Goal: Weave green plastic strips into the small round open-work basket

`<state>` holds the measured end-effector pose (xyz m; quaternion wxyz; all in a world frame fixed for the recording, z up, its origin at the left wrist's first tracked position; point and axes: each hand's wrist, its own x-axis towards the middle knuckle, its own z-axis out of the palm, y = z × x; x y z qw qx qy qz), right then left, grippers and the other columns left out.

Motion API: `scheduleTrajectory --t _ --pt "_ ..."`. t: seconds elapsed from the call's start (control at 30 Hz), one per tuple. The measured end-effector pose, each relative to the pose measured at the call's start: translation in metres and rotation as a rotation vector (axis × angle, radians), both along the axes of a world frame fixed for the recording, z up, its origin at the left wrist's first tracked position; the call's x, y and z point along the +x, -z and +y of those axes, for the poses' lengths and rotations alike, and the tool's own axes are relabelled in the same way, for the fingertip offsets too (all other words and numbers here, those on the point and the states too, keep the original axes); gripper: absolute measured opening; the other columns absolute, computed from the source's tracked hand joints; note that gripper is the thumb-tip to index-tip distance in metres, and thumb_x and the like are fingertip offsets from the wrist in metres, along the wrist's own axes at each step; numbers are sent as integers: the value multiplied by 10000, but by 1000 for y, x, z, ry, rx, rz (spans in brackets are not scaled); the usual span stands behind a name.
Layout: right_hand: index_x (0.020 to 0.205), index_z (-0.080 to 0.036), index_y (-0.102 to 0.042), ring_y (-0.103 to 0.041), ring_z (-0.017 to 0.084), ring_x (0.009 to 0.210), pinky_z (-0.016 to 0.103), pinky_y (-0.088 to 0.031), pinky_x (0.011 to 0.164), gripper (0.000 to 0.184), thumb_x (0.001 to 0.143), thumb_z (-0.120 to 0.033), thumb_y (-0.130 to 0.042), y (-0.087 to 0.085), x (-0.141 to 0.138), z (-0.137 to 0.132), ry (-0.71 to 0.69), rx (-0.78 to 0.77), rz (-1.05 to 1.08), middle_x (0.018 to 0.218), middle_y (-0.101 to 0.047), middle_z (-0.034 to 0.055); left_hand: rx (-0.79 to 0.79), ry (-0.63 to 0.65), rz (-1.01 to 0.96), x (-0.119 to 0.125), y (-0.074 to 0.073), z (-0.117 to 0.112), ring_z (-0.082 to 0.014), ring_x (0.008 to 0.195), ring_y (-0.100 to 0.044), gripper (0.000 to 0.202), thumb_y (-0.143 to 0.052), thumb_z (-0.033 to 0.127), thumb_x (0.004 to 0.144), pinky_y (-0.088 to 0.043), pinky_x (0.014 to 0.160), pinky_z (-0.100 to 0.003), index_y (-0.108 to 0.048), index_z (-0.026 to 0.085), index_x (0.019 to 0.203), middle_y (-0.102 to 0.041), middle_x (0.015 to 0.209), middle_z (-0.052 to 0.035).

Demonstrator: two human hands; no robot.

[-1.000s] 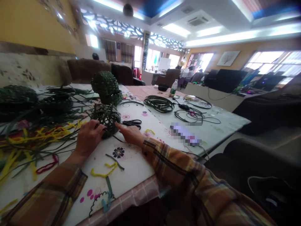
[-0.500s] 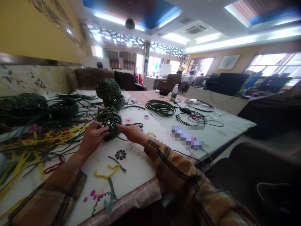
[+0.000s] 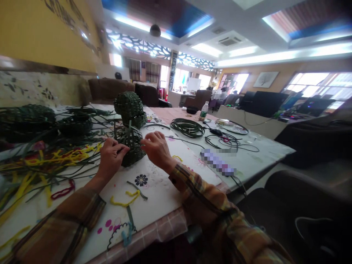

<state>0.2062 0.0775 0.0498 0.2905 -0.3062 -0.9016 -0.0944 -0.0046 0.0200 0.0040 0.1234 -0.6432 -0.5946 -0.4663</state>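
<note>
On the flower-patterned table point(image 3: 162, 192), an open-weave green basket point(image 3: 134, 153) stands directly between the hands; its long axis cannot be determined. The left hand point(image 3: 110, 157) pinches its left side, thumb and finger together. The right hand point(image 3: 157, 147) adjoins the right side, fingers curled; grip there cannot be confirmed. Neither is clearly nearer.

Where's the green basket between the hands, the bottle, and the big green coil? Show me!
Green basket point(image 3: 133, 152): head view, on its woven side.
Bottle point(image 3: 203, 112): head view, on its body.
Green coil point(image 3: 187, 133): head view, on its near loops.
</note>
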Motion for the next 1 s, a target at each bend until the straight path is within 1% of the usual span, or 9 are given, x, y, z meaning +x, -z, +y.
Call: scheduleTrajectory --t 0.17,0.3,0.4,0.5,0.57,0.63,0.83,0.93,1.0 --pt "1001 -213 -737 -647 171 961 267 -411 828 359 1072 -376 -425 10 -16 -20 -113 -223 -98 1021 -744 70 -4 -31 -89 5 2 0 -235 882 -516 330 -545 459 930 -469 850 -433 -732 217 806 -458 869 -65" --pt "917 -199 -737 -679 193 834 272 -383 678 254 983 -277 -504 22 -21 -6 116 -409 -183 957 -765 88 17 -3 -106 7 10 4 -230 881 -513 342 -559 464 920 -447 848 -417 -713 196 775 -469 864 -52" --pt "850 -180 -716 -648 167 773 252 -391 665 307 997 -329 -492 29 -16 13 182 -480 94 842 -734 67 46 15 -83 10 16 7 -230 877 -504 344 -556 460 921 -421 844 -407 -696 195 753 -475 853 -50" --pt "863 -167 -693 -582 119 668 218 -421 648 367 1004 -452 -509 34 -13 21 -74 -544 472 715 -657 6 64 22 -65 11 20 10 -239 875 -498 351 -550 452 928 -395 840 -416 -692 190 743 -479 847 -56" --pt "886 -168 -698 -554 100 603 209 -433 615 377 986 -492 -532 35 -17 19 -313 -630 561 684 -633 -21 63 28 -63 11 21 11 -242 874 -498 352 -553 454 930 -387 837 -418 -698 188 752 -480 848 -58" --pt "924 -175 -721 -577 98 611 209 -450 622 356 982 -482 -549 34 -22 13 -406 -656 561 726 -667 -20 65 38 -73 10 21 11 -240 862 -496 354 -559 460 930 -386 822 -412 -704 186 758 -476 847 -57" --pt "1173 -245 -759 -711 169 963 257 -479 850 269 998 -362 -592 8 -28 -5 -88 -452 292 1090 -793 38 63 78 -70 9 22 12 -230 860 -485 347 -565 454 935 -388 816 -395 -697 200 739 -462 842 -49" --pt "1337 -309 -683 -718 211 1000 293 -467 797 361 1033 -391 -508 -6 -30 -15 93 -382 136 1127 -791 50 74 89 -68 10 23 12 -226 861 -482 340 -578 445 933 -385 817 -391 -695 200 728 -463 846 -49" --pt "1283 -308 -704 -717 221 934 302 -442 734 348 1042 -383 -465 -12 -32 -17 195 -346 63 1051 -792 59 84 98 -60 11 24 12 -226 864 -482 343 -586 444 933 -381 816 -390 -698 199 721 -467 850 -50"
